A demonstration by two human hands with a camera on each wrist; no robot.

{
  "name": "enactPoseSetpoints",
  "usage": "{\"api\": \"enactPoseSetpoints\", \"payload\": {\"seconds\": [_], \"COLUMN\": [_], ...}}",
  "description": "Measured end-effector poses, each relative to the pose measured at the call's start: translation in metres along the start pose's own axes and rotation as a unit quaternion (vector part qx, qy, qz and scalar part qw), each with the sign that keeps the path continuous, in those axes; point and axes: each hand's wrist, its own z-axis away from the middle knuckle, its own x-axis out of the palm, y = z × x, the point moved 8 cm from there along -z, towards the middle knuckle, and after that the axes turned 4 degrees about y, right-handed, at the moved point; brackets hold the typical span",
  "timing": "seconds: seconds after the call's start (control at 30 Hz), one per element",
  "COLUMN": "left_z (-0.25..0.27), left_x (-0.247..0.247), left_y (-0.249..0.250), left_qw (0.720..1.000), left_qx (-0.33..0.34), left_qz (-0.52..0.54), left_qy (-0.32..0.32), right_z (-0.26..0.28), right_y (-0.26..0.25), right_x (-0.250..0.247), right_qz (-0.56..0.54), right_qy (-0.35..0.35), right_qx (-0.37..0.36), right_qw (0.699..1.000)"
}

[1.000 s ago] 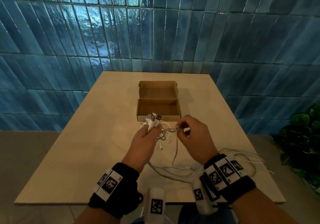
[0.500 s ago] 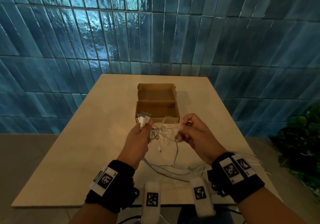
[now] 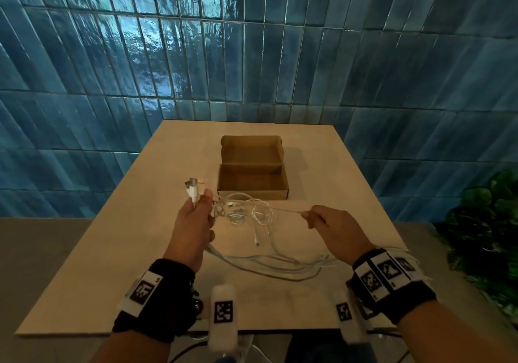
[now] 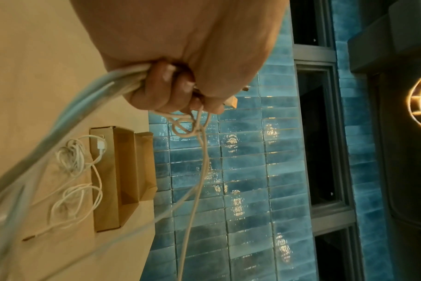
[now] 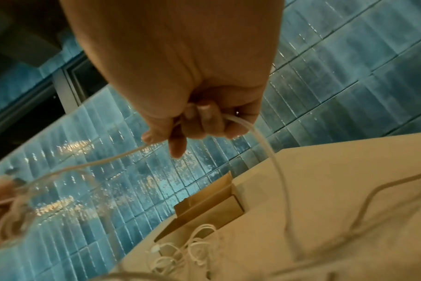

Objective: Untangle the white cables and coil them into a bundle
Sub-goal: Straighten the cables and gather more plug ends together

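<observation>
Left hand (image 3: 193, 222) held above the table (image 3: 112, 250), fingers curled tight round several white cables (image 3: 252, 214), plug ends sticking up past the thumb. Right hand (image 3: 333, 228) pinches one strand, drawn taut between the hands. Tangled loops lie on the table just before the open cardboard box (image 3: 252, 179); slack trails toward the near edge.

Head view high, forward-down; wrist views close, sharing cardboard box (image 3: 252, 179).
</observation>
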Motion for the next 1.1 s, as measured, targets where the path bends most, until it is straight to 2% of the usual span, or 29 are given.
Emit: {"api": "enactPoseSetpoints", "payload": {"seconds": [0.17,0.33,0.4,0.57,0.7,0.83,1.0,1.1], "left_z": [0.001,0.002,0.004,0.012,0.023,0.025,0.025,0.029], "left_x": [-0.002,0.008,0.012,0.026,0.037,0.038,0.036,0.042], "left_y": [0.006,0.001,0.002,0.003,0.001,-0.003,-0.003,-0.001], "left_qw": [0.999,0.997,0.996,0.993,0.990,0.990,0.991,0.990], "left_qx": [0.016,0.023,0.028,0.024,0.012,0.007,0.019,0.028], "left_qz": [-0.017,-0.050,-0.068,-0.084,-0.087,-0.086,-0.076,-0.073], "left_qy": [-0.024,-0.046,-0.047,-0.076,-0.112,-0.114,-0.111,-0.119], "right_z": [0.005,0.002,-0.002,-0.011,-0.012,-0.014,-0.007,-0.010], "right_y": [0.021,0.013,-0.004,-0.068,-0.102,-0.107,-0.110,-0.106], "right_x": [-0.006,0.005,0.000,-0.013,0.010,0.021,0.029,0.024], "right_qz": [0.050,-0.002,-0.026,-0.038,0.019,0.029,-0.052,-0.055], "right_qy": [-0.009,-0.065,-0.043,0.023,-0.022,-0.054,-0.101,-0.066], "right_qx": [0.045,0.068,0.032,-0.127,-0.215,-0.192,-0.168,-0.142], "right_qw": [0.998,0.996,0.998,0.991,0.976,0.979,0.979,0.986]}}
